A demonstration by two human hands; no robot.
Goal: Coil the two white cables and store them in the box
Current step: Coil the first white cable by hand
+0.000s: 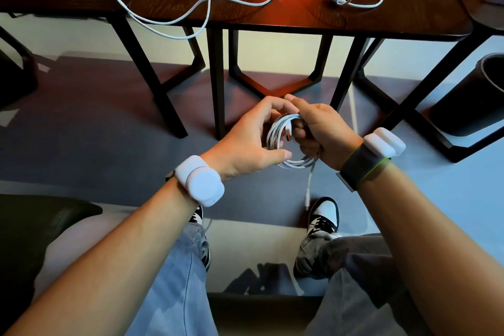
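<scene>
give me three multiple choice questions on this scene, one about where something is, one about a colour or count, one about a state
1. Where does the uncoiled cable lie?
A. on the wooden table
B. on the floor
C. across the person's lap

2. How many wrists carry a white device?
A. none
B. one
C. two

3. What state is the cable in the hands in?
A. stretched straight
B. wound into loops with one end hanging
C. knotted round a table leg

Answers:
1 A, it snakes over the tabletop, sagging past the near edge.
2 C, one sits behind the left hand, one behind the right hand.
3 B, the coiled cable is held by both hands, its tail dangling toward a shoe.
</scene>
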